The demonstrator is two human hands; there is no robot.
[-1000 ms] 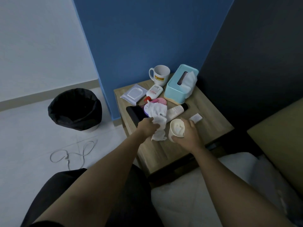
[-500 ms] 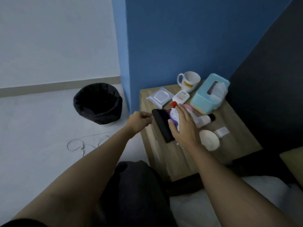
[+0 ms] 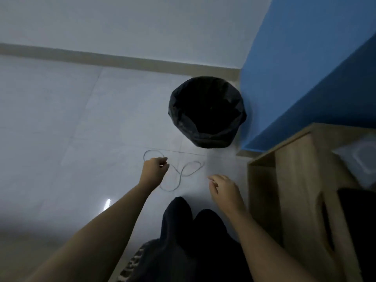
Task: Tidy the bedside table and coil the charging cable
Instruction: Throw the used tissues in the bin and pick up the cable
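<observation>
Head view: left hand (image 3: 155,169) pinches the cable (image 3: 184,171) on the floor (image 3: 61,119); right hand (image 3: 222,187), loosely curled and empty, hovers beside its loops.

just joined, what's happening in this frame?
A person is leaning over the floor beside the bedside table. The left hand is at the charging cable, which lies in loose loops on the tiles near the black bin; whether it grips the cable yet is unclear. The right hand hovers nearby, holding nothing visible. The cable is not yet coiled.
</observation>
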